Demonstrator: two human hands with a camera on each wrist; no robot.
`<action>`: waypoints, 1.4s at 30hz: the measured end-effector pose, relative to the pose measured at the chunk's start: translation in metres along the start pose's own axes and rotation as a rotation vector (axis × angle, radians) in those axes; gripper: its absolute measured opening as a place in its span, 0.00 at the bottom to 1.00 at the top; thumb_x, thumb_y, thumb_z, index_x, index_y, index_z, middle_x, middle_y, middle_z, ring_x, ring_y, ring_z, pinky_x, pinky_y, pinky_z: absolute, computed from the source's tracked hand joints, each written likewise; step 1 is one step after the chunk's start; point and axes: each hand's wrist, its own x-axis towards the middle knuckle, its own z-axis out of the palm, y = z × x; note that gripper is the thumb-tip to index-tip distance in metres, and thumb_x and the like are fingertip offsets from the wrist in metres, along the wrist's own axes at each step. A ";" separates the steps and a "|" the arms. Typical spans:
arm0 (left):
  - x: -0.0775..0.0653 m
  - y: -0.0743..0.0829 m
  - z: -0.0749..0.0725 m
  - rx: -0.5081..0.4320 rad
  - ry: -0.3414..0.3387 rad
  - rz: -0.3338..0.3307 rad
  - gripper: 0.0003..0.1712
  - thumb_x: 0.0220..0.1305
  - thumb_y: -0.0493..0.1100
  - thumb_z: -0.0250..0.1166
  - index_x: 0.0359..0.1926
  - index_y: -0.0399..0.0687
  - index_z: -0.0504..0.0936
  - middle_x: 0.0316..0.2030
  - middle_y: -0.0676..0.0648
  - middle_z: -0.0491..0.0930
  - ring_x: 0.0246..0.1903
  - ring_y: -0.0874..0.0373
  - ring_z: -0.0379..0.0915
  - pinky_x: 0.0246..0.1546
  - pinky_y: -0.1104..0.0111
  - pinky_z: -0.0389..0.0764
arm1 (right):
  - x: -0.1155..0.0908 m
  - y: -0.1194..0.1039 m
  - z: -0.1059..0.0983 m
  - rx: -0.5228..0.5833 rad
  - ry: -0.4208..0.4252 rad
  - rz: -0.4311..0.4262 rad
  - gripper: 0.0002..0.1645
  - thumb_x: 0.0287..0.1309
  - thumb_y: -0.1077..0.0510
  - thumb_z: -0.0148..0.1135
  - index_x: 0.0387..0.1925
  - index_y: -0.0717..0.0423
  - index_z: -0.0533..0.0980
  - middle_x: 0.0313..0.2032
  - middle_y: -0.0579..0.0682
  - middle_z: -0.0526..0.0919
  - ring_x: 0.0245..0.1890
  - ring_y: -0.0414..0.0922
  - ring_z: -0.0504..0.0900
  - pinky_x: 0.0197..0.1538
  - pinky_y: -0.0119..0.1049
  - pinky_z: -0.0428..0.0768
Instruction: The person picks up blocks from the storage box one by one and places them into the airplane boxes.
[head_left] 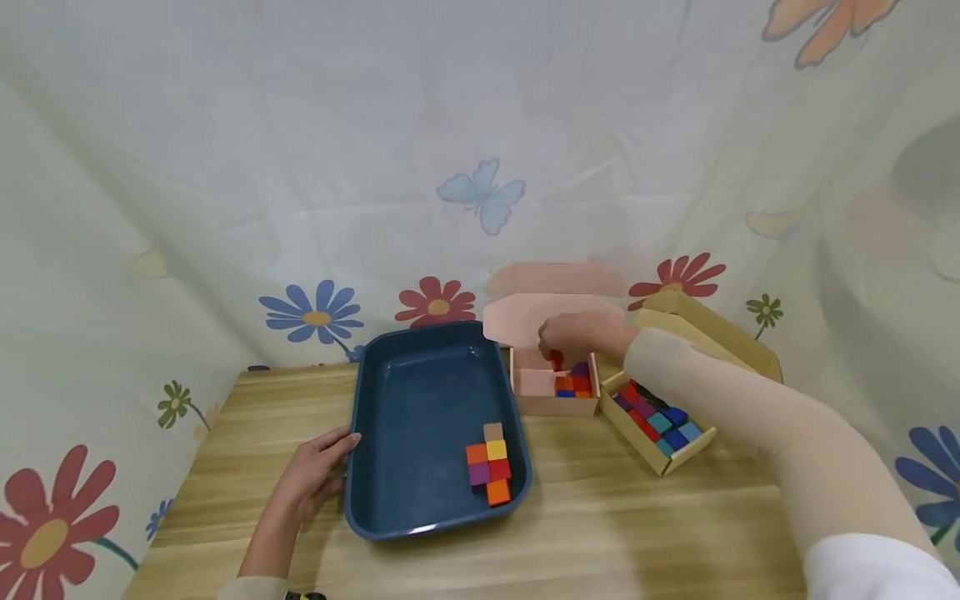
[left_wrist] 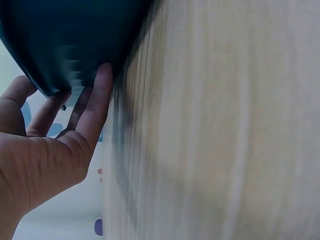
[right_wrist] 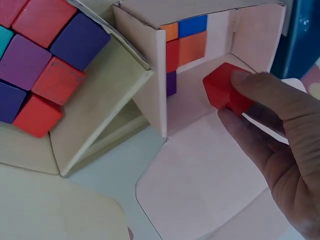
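Observation:
A red cube [right_wrist: 225,89] is pinched between the thumb and fingers of my right hand [head_left: 573,335], just over the open pink box [head_left: 558,406]. Inside that box, several coloured cubes [head_left: 573,383] sit together at the right side. My left hand [head_left: 318,468] rests at the left rim of the dark blue tray [head_left: 438,528]; in the left wrist view its fingers touch the tray's outer wall, thumb at the rim. Toward the tray's lower right lies a cluster of cubes [head_left: 489,471] in orange, yellow, red, purple and plain wood.
Right of the pink box stands an open yellow box [head_left: 663,467], packed with red, purple, teal and blue cubes [head_left: 660,422]. Its raised lid [head_left: 712,333] leans behind, under my right forearm. Everything stands on a wooden table [head_left: 585,517] before a flowered curtain [head_left: 360,183].

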 end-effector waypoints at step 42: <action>-0.001 0.002 -0.001 0.016 -0.017 0.004 0.43 0.72 0.54 0.64 0.78 0.38 0.58 0.73 0.33 0.59 0.54 0.56 0.75 0.51 0.57 0.84 | 0.028 -0.004 0.034 -0.023 -0.084 0.130 0.12 0.60 0.61 0.63 0.21 0.49 0.77 0.16 0.45 0.71 0.20 0.45 0.73 0.27 0.35 0.69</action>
